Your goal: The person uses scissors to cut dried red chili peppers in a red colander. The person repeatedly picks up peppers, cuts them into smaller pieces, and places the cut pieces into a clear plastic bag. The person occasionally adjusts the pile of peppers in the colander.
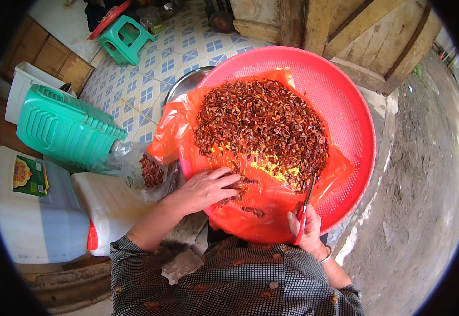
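Observation:
A round pink perforated plastic basket (352, 118) lies before me, lined partly with a red plastic bag (249, 229). A heap of cut dried red chillies (261, 114) covers the bag's far half, with yellow seeds (277, 170) along its near edge. My left hand (209, 187) rests on a few whole dried chillies (249, 181) at the left; whether its fingers grip any is hidden. One dried chilli (253, 211) lies apart, nearer to me. My right hand (308, 229) holds red-handled scissors (307, 197), their blades pointing away from me at the heap's near right edge and looking closed.
A clear bag of dried chillies (151, 172) lies left of the basket, beside white plastic containers (111, 193) and stacked green stools (67, 126). A metal basin (186, 81) is partly behind the basket. Farther off are a green stool (124, 39), a person (95, 14) and a wooden door (356, 39).

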Demonstrator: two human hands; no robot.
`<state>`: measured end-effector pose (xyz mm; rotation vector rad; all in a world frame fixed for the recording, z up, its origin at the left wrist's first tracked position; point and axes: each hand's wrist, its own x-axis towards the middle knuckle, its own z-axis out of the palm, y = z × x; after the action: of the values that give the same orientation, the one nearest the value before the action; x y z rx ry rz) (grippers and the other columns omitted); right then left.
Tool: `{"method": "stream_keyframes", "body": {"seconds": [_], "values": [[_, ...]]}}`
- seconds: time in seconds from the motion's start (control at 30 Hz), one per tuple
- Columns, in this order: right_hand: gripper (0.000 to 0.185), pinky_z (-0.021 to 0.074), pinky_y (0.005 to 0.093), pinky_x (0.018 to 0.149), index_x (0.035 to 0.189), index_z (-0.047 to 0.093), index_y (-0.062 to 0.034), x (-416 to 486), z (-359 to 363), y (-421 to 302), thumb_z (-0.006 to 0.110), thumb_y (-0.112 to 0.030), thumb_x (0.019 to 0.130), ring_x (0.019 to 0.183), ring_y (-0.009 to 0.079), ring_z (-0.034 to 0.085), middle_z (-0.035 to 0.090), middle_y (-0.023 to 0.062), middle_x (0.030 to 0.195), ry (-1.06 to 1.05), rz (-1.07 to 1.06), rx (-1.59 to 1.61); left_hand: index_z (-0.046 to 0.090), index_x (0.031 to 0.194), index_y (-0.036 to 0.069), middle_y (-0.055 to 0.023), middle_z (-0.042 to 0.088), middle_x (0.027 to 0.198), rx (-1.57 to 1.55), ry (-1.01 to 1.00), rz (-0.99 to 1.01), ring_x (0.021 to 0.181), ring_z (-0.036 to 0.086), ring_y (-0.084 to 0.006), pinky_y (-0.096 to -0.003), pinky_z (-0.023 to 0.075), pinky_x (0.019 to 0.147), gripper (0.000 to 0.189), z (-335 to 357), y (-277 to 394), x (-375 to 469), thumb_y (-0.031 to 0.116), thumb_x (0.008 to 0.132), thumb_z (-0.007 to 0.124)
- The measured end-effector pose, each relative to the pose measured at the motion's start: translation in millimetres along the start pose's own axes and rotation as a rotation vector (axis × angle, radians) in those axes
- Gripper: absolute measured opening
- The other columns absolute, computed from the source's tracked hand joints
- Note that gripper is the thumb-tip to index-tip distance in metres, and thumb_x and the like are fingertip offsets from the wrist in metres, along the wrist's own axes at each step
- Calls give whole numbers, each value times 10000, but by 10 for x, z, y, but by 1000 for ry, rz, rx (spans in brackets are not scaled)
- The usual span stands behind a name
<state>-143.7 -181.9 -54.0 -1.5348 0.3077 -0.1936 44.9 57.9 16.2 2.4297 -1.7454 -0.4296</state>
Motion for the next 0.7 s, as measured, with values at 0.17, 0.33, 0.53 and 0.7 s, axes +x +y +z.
{"method": "stream_keyframes", "body": {"seconds": [0.17, 0.33, 0.53, 0.7], "values": [[192, 382, 211, 504, 829, 493, -73, 0, -2, -4, 681, -38, 840, 558, 31, 406, 460, -47, 625, 0, 14, -35, 672, 986, 101, -88, 571, 1253, -63, 60, -50, 1191, 518, -291, -377, 489, 927, 221, -159, -63, -148, 112, 767, 642], [185, 381, 212, 501, 829, 495, -68, 11, 22, -23, 679, -53, 848, 555, 33, 405, 466, -49, 622, 0, 57, 12, 684, 1008, 82, -98, 614, 1175, -192, 109, -243, 1076, 590, -288, -379, 492, 910, 200, -259, -69, -150, 128, 820, 636], [190, 359, 196, 477, 811, 483, -78, 59, 29, -88, 648, -110, 899, 538, 17, 411, 459, -71, 618, -66, 205, 102, 614, 1172, 101, -106, 560, 1257, -168, 235, -258, 1151, 529, -302, -409, 447, 956, 329, 67, 48, 203, 178, 853, 623], [222, 349, 196, 442, 816, 467, -91, 124, -6, -144, 625, -194, 934, 498, 16, 414, 448, -73, 604, -88, 338, 215, 587, 1226, 109, -103, 533, 1314, -103, -20, -214, 1224, 479, -294, -420, 383, 1016, 382, 175, 85, 250, 202, 857, 617]]}}
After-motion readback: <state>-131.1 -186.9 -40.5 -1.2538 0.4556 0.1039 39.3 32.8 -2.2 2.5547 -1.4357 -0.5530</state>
